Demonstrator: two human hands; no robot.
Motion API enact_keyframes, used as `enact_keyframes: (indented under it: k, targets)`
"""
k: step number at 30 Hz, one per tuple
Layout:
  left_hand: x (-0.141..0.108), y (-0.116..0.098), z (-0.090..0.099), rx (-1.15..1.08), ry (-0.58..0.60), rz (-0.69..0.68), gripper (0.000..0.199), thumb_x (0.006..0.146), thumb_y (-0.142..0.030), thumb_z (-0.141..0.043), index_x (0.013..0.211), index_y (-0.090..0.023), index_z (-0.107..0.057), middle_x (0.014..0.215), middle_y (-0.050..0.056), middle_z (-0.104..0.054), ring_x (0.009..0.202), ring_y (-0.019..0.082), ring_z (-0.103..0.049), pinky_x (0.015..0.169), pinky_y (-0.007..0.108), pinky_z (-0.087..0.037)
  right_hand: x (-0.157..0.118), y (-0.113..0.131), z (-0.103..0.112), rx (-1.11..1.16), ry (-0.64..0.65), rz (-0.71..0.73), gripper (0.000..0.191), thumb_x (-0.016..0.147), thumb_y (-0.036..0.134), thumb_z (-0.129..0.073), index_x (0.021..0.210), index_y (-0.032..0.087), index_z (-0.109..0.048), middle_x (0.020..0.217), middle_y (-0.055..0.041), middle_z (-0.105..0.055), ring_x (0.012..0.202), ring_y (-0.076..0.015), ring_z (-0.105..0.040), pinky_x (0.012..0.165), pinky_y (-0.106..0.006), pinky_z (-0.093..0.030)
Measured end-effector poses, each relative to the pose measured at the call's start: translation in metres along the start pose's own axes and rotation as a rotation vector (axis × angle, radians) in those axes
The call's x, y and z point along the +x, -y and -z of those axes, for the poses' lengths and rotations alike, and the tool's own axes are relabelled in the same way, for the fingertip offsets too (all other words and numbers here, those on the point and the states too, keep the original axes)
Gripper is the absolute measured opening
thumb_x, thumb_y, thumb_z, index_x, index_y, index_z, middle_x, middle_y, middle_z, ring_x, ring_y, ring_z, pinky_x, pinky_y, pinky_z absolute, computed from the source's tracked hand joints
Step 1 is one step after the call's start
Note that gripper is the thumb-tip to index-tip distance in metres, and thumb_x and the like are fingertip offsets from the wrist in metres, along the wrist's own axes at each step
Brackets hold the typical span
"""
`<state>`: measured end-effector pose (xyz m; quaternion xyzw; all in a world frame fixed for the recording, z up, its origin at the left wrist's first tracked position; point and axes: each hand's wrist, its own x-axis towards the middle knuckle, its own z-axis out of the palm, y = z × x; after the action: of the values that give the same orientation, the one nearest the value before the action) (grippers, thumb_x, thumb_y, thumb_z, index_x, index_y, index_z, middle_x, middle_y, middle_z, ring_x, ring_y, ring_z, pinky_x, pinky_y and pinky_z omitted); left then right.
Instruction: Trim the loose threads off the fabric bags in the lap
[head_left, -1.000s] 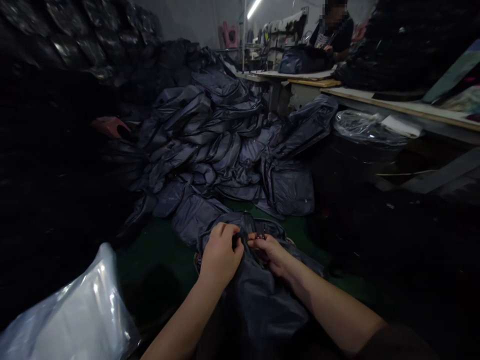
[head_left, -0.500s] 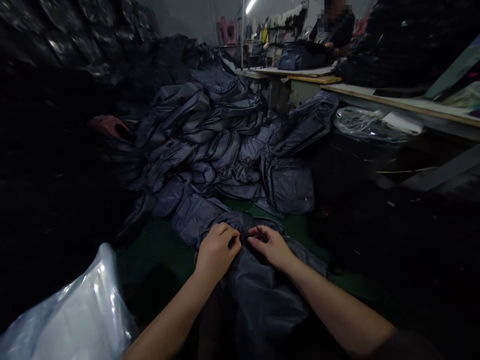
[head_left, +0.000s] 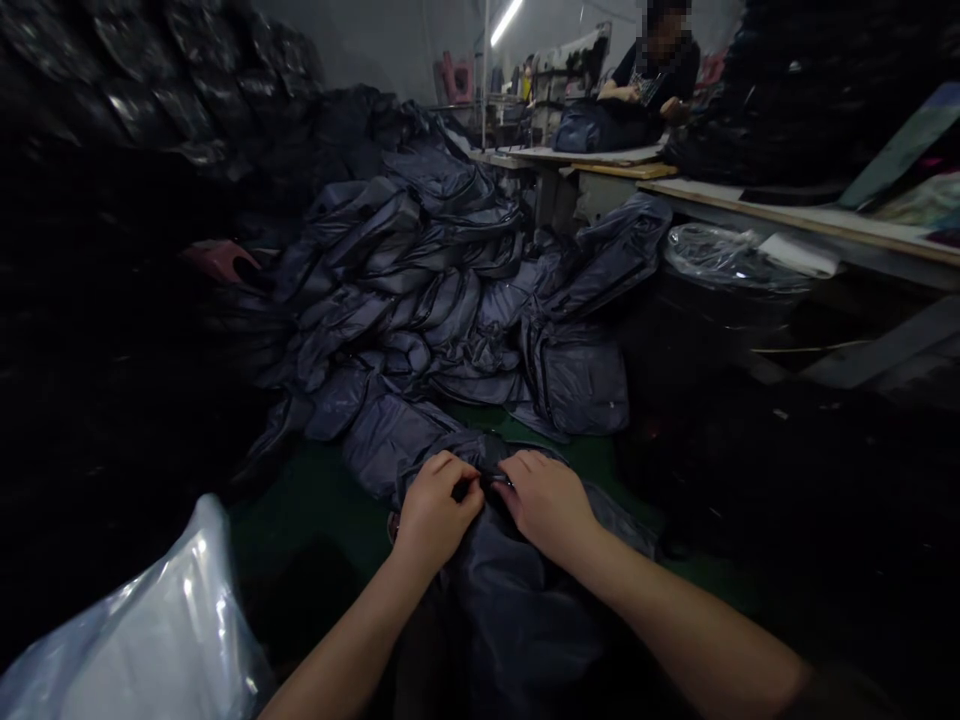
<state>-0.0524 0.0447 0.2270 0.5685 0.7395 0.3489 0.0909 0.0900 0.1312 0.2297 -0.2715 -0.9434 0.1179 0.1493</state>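
A dark blue-grey fabric bag (head_left: 510,590) lies bunched across my lap, its lower part lost in shadow. My left hand (head_left: 439,508) pinches the fabric near its upper end, thumb against bent fingers. Close on the other side, my right hand (head_left: 547,497) grips the same spot with curled fingers, a small gap from the left. Between the fingertips is a narrow dark edge or strip of the bag, too dim to make out in detail.
A big heap of similar bags (head_left: 442,250) covers the green floor (head_left: 300,500) ahead. Clear plastic (head_left: 165,620) stands at lower left. A co-worker (head_left: 660,70) is behind a worktable (head_left: 810,215) at upper right, near a bagged bundle (head_left: 735,255). Wrapped dark packages (head_left: 135,100) are stacked at upper left.
My right hand has turned over and closed in on the bag's edge, its fingers now curled down. The left hand stays almost in place. The co-worker's arms have moved.
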Motion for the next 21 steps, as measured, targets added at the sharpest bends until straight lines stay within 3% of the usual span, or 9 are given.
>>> enact_keyframes:
  k: [2, 4, 7, 8, 9, 11, 14, 18, 21]
  targets:
    - [0.001, 0.001, 0.002, -0.002, -0.02, 0.05, 0.01, 0.079, -0.019, -0.05, 0.077, -0.02, -0.06, 0.08, 0.002, -0.057, 0.079, 0.015, -0.055, 0.074, 0.027, -0.043, 0.001, 0.001, 0.0, -0.003, -0.005, 0.01, 0.017, 0.09, 0.026, -0.046, 0.092, 0.017, -0.06, 0.086, -0.0093, -0.062, 0.086, -0.0238, -0.055, 0.072, -0.034, -0.039]
    - [0.005, 0.003, 0.007, -0.005, -0.122, 0.136, 0.011, 0.08, -0.022, -0.05, 0.082, -0.02, -0.061, 0.082, 0.002, -0.059, 0.079, 0.015, -0.056, 0.075, 0.028, -0.044, 0.001, 0.0, 0.001, 0.062, -0.044, -0.021, 0.018, 0.091, 0.026, -0.045, 0.089, 0.018, -0.061, 0.084, -0.0091, -0.062, 0.084, -0.0234, -0.056, 0.073, -0.034, -0.039]
    - [0.013, 0.004, 0.017, -0.032, -0.338, 0.258, 0.021, 0.079, -0.028, -0.052, 0.097, -0.021, -0.062, 0.092, 0.003, -0.06, 0.084, 0.016, -0.057, 0.079, 0.03, -0.045, -0.003, -0.008, -0.002, 0.341, -0.181, -0.211, 0.016, 0.089, 0.03, -0.049, 0.093, 0.019, -0.06, 0.09, -0.0077, -0.063, 0.087, -0.0216, -0.056, 0.076, -0.032, -0.041]
    - [0.016, 0.002, 0.019, -0.084, -0.362, 0.284, 0.026, 0.078, -0.03, -0.054, 0.101, -0.021, -0.061, 0.095, 0.004, -0.059, 0.084, 0.016, -0.058, 0.078, 0.03, -0.045, -0.006, -0.012, -0.005, 0.471, -0.217, -0.287, 0.016, 0.088, 0.032, -0.051, 0.095, 0.02, -0.059, 0.092, -0.0067, -0.063, 0.086, -0.0206, -0.057, 0.076, -0.031, -0.042]
    - [0.018, -0.001, 0.018, -0.166, -0.335, 0.307, 0.029, 0.077, -0.032, -0.055, 0.104, -0.021, -0.059, 0.095, 0.004, -0.059, 0.082, 0.016, -0.059, 0.076, 0.029, -0.047, -0.009, -0.016, -0.008, 0.603, -0.233, -0.353, 0.018, 0.086, 0.034, -0.053, 0.096, 0.02, -0.058, 0.092, -0.0056, -0.063, 0.085, -0.0197, -0.057, 0.075, -0.03, -0.043]
    - [0.019, -0.008, 0.012, -0.338, -0.172, 0.342, 0.03, 0.075, -0.033, -0.058, 0.101, -0.019, -0.057, 0.088, 0.003, -0.06, 0.074, 0.015, -0.06, 0.07, 0.028, -0.048, -0.019, -0.022, -0.017, 0.822, -0.18, -0.429, 0.022, 0.082, 0.038, -0.058, 0.095, 0.02, -0.057, 0.087, -0.0036, -0.063, 0.079, -0.0184, -0.058, 0.071, -0.028, -0.045]
    - [0.014, -0.018, -0.006, -0.311, 0.037, 0.376, 0.026, 0.069, -0.034, -0.064, 0.088, -0.018, -0.054, 0.075, 0.0, -0.059, 0.068, 0.014, -0.058, 0.065, 0.028, -0.045, -0.038, -0.022, -0.026, 0.912, -0.013, -0.424, 0.02, 0.075, 0.037, -0.065, 0.081, 0.019, -0.058, 0.073, -0.0007, -0.061, 0.069, -0.0172, -0.056, 0.062, -0.027, -0.043]
    - [0.01, -0.016, -0.018, -0.093, 0.009, 0.394, 0.03, 0.068, -0.041, -0.064, 0.084, -0.019, -0.051, 0.074, 0.001, -0.057, 0.065, 0.015, -0.055, 0.061, 0.028, -0.042, -0.061, -0.007, -0.027, 0.852, 0.007, -0.29, 0.005, 0.075, 0.021, -0.059, 0.07, 0.02, -0.059, 0.069, -0.0004, -0.059, 0.066, -0.0156, -0.054, 0.06, -0.025, -0.041]
    - [0.012, -0.003, -0.017, -0.107, -0.043, 0.431, 0.027, 0.067, -0.035, -0.063, 0.085, -0.018, -0.051, 0.075, 0.001, -0.057, 0.065, 0.014, -0.056, 0.061, 0.027, -0.042, -0.068, 0.007, -0.027, 0.843, 0.043, -0.147, 0.016, 0.067, 0.009, -0.055, 0.075, 0.02, -0.063, 0.073, -0.0009, -0.059, 0.067, -0.015, -0.056, 0.061, -0.024, -0.041]
